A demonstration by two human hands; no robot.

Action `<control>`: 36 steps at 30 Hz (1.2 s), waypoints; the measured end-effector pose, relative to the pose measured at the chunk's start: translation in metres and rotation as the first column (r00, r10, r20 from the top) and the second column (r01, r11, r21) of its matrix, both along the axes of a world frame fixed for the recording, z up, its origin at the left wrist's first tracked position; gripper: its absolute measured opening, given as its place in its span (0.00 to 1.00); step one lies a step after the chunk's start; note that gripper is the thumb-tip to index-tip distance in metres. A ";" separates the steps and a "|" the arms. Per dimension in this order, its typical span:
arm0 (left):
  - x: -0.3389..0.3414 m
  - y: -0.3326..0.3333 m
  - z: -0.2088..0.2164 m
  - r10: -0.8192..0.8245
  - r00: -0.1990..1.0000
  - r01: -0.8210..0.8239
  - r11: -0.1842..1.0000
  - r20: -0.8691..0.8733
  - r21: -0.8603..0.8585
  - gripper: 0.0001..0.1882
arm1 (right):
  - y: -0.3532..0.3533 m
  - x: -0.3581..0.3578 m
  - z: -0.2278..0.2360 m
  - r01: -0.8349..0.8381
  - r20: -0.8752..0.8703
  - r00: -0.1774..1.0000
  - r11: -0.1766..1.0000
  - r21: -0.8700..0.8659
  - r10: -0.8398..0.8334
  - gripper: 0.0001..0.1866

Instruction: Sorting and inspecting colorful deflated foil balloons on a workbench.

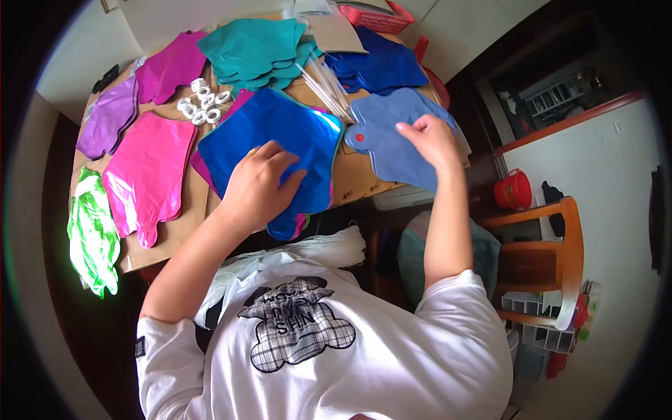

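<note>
A flat blue foil balloon [245,140] lies on a stack at the table's near middle, with magenta and teal edges peeking out beneath. Over its lower part is my left hand [266,178], fingers loosely bent and thumb apart, nothing visible in it. To the right lies a matte pale-blue flat balloon [392,154] with a small red round mark on its left lobe. My right hand [430,140] is above this one, thumb and fingers drawn together. Whatever is between those fingertips, if anything, is too small to make out.
Around them on the cardboard-covered table [343,189] lie pink [147,168], green [94,231], purple [108,119], teal [248,45] and dark-blue [381,63] flat balloons. White ribbon rolls [203,101] and white sticks [325,87] sit between. A wooden chair [570,259] stands at right.
</note>
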State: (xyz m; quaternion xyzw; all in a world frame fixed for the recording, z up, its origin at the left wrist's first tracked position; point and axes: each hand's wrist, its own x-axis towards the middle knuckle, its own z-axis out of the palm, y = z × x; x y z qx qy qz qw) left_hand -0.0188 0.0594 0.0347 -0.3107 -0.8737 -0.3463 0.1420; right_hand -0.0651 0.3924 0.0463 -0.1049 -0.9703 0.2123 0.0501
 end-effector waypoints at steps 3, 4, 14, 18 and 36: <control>-0.021 0.036 0.017 -0.148 0.989 0.147 0.988 -0.018 -0.055 0.08 | -0.003 0.010 -0.032 0.063 -0.012 0.998 0.997 0.035 -0.063 0.31; -0.031 0.048 0.017 -0.195 0.981 0.194 0.981 -0.023 -0.032 0.08 | -0.001 0.010 -0.035 0.047 0.002 0.999 0.999 -0.007 -0.047 0.29; -0.100 0.179 -0.041 -0.341 0.940 0.336 0.906 0.026 -0.257 0.13 | 0.025 0.041 -0.019 0.036 -0.282 0.945 0.909 -0.414 -0.166 0.14; -0.114 0.189 -0.047 -0.357 0.929 0.370 0.883 0.099 -0.290 0.14 | 0.030 0.073 -0.011 0.110 -0.327 0.910 0.909 -0.403 -0.255 0.12; -0.102 0.182 -0.042 -0.325 0.946 0.318 0.914 0.014 -0.252 0.14 | 0.020 0.101 -0.040 0.026 -0.405 0.911 0.992 -0.124 -0.074 0.10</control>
